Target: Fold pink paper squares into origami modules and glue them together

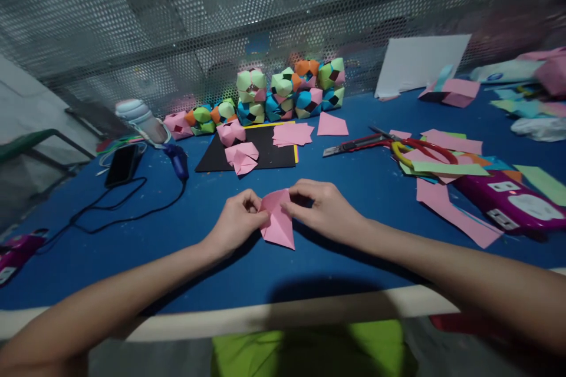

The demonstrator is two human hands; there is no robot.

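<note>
A creased sheet of pink paper (278, 227) is held between my two hands just above the blue table. My left hand (236, 218) pinches its left side, thumb in front. On the opposite side, my right hand (321, 206) grips the upper right edge between thumb and fingers. Beyond them lie a folded pink paper piece (242, 159) and a pink paper shape (230, 132), at the left of a black sheet (269, 156). Several pink paper pieces (292, 134) are stacked on that sheet's right part, and a single pink piece (332, 125) rests beside it.
Several colourful folded paper balls (252, 85) line the back by a perforated metal screen (212, 23). Left are a bottle (144, 123), a phone (122, 166) and a blue glue gun (177, 160) with its cord. Right are scissors (424, 150), paper scraps (455, 212) and a purple power strip (513, 203).
</note>
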